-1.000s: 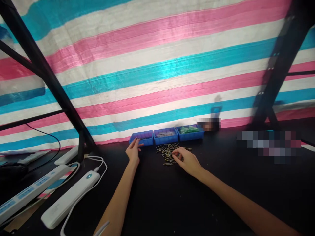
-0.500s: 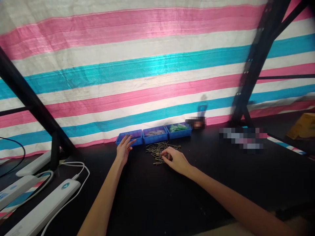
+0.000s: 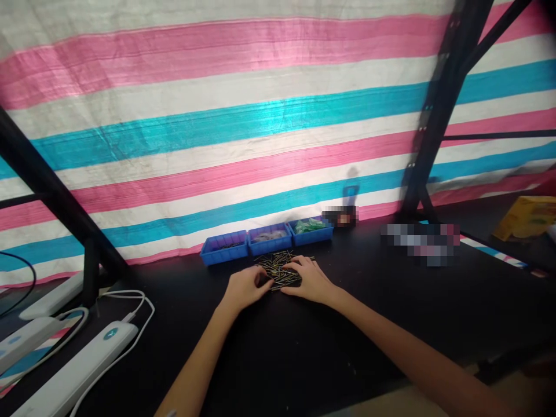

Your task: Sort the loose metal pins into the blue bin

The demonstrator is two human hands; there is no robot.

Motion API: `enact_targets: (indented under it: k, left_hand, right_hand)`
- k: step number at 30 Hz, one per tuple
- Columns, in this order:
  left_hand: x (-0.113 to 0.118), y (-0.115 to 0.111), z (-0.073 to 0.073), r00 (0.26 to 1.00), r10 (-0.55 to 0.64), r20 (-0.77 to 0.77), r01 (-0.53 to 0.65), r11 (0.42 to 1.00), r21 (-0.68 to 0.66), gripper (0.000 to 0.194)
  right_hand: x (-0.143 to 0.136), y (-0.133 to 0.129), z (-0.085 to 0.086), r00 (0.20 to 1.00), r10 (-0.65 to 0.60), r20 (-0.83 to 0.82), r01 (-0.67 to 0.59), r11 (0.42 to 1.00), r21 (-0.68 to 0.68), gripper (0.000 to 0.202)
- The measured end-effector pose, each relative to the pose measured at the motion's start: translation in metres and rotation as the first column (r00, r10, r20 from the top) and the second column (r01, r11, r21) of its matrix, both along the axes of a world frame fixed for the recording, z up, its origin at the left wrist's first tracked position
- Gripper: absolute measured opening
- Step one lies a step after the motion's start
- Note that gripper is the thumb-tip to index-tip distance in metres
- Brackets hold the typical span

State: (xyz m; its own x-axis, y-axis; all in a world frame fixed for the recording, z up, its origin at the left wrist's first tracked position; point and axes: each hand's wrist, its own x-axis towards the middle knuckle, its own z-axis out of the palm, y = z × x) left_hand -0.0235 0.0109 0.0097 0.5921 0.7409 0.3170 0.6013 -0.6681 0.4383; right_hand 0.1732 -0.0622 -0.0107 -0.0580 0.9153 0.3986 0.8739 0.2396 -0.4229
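Across the black table (image 3: pixel 299 353), we have three blue trays (image 3: pixel 270 246) near twelve o'clock. Our right hand (image 3: pixel 315 282) and left hand (image 3: pixel 246 288) sit with thumbs parted from loosely curved fingers, nothing visibly clasped. Between them, the rods (image 3: pixel 278 269) lie at ten o'clock from the right, two from the left, long axes crossing many ways; neither side is plainly nearer.

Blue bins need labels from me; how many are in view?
3, in a row beyond the thin rods: left bin, middle bin with pale pieces, right bin with green pieces.
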Motion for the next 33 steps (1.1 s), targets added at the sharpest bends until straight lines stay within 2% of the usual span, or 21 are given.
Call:
enact_targets:
  k: [2,5,14,19,26,31,33]
  left_hand:
    - [0.004,-0.007,-0.004,0.994,-0.012,-0.109,0.017,0.999,0.044,0.024]
    - [0.008,-0.011,-0.006,0.989,-0.022,-0.145,0.029,0.998,0.047,0.025]
    - [0.010,-0.011,-0.008,0.990,-0.044,-0.131,0.050,0.998,0.041,0.020]
    - [0.015,-0.015,-0.009,0.996,-0.051,-0.069,0.052,0.999,0.010,0.022]
    - [0.019,-0.026,-0.002,0.996,-0.085,-0.042,0.083,0.996,-0.033,0.031]
    - [0.018,-0.025,0.000,0.991,-0.117,-0.067,0.113,0.992,-0.061,0.045]
    - [0.018,-0.024,-0.001,0.989,-0.125,-0.078,0.121,0.991,-0.053,0.045]
  right_hand:
    - [0.001,0.000,-0.001,1.000,0.012,0.020,-0.011,0.999,-0.039,0.053]
    - [0.000,0.000,0.001,0.999,0.031,0.036,-0.029,0.998,-0.056,0.043]
    - [-0.004,0.002,-0.003,0.999,0.042,-0.001,-0.041,0.999,0.018,0.024]
    - [-0.005,0.002,-0.001,0.997,0.072,-0.027,-0.072,0.997,0.005,0.015]
    - [-0.005,0.003,0.000,0.996,0.078,-0.044,-0.077,0.997,0.023,0.011]
    - [-0.004,0.003,0.002,0.996,0.052,-0.068,-0.051,0.999,0.016,0.013]
    - [-0.003,0.004,0.003,0.996,0.039,-0.086,-0.039,0.999,0.005,0.015]
